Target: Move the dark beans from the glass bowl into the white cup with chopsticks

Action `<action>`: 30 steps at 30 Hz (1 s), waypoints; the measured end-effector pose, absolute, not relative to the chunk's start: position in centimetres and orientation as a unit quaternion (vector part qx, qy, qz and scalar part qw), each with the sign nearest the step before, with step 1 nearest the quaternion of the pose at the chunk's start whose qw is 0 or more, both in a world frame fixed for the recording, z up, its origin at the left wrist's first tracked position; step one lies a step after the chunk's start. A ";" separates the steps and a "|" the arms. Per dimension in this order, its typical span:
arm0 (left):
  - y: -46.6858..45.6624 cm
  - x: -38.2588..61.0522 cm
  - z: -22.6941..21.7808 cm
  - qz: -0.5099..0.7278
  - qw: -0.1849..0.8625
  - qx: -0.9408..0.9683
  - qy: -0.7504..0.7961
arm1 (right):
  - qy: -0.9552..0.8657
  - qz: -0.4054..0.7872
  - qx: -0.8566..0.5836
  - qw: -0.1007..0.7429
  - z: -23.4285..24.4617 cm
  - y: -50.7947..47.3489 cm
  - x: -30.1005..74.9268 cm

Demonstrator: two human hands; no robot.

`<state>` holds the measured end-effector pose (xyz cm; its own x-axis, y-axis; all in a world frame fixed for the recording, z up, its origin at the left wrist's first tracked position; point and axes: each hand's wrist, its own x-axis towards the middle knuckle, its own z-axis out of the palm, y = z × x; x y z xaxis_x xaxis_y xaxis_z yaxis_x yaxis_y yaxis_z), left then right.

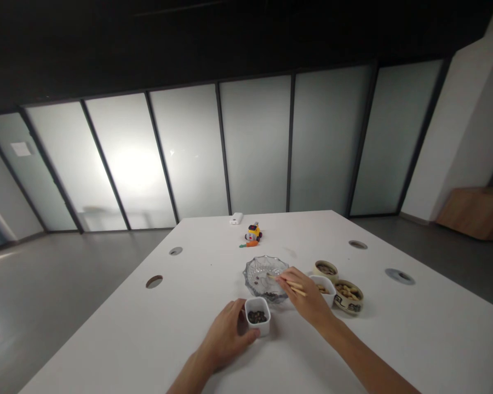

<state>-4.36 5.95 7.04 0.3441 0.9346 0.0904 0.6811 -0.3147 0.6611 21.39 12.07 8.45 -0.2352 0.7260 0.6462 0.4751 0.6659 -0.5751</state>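
My left hand (227,335) curls around the left side of a small white square cup (258,316) that holds dark beans. My right hand (305,294) is closed on a pair of wooden chopsticks (285,282), whose tips reach into a clear cut-glass bowl (265,277) just behind the cup. A few dark bits lie in the glass bowl. Whether the chopstick tips pinch anything is too small to tell.
To the right of my right hand stand a second white cup (326,289) and two round tins (348,296) (326,269) with nuts or seeds. A small yellow toy (253,232), an orange piece (250,244) and a white box (236,218) lie farther back. Cable holes (154,281) dot the white table (394,339).
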 end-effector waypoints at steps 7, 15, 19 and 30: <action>5.9 -4.3 7.0 0.229 0.258 0.776 0.529 | -0.776 0.151 -0.372 0.487 7.9 12.2 21.5; 5.9 -4.3 7.1 0.228 0.254 0.780 0.525 | -0.791 0.145 -0.367 0.467 8.0 11.9 21.7; 5.9 -4.3 7.1 0.233 0.256 0.779 0.524 | -0.787 0.140 -0.366 0.477 8.0 12.0 21.6; 5.8 -4.3 7.1 0.237 0.255 0.778 0.522 | -0.808 0.239 -0.363 0.398 18.9 7.1 22.6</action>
<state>-4.32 5.81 7.13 0.3425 0.9339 0.1023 0.6919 -0.3243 0.6451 22.57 7.11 18.89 -0.4190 0.7773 0.4693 0.3964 0.6216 -0.6756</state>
